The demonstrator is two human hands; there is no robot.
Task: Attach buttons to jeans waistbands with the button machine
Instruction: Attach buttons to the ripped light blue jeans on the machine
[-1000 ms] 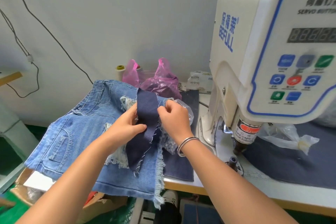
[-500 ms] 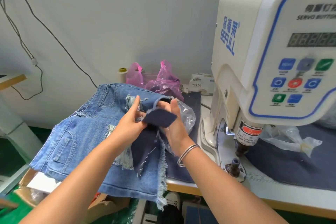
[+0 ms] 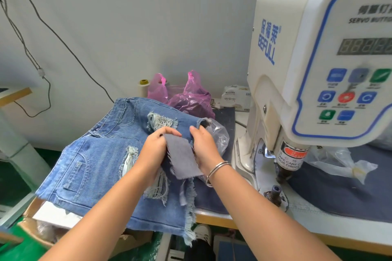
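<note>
Light blue ripped denim shorts (image 3: pixel 101 163) lie spread over the table's left end. Above them I hold a dark grey-blue strip of denim (image 3: pixel 182 158), folded over toward me. My left hand (image 3: pixel 156 150) grips its left edge, fingers curled over the top. The strip's right edge is gripped by my right hand (image 3: pixel 204 148), which wears a silver bangle. The white button machine (image 3: pixel 307 65) stands to the right; its press head (image 3: pixel 289 161) hangs above a dark lower die (image 3: pixel 274 194). No button is visible.
A pink plastic bag (image 3: pixel 191 97) and a thread cone (image 3: pixel 143 87) sit at the back by the wall. A clear plastic bag (image 3: pixel 220 137) lies behind my right hand, another (image 3: pixel 339 161) right of the machine. Dark cloth (image 3: pixel 339 193) covers the table. A cardboard box (image 3: pixel 42 224) sits below left.
The dark strip stood upright between my hands, then was folded down toward me. Both hands have dropped slightly and stayed on the strip.
</note>
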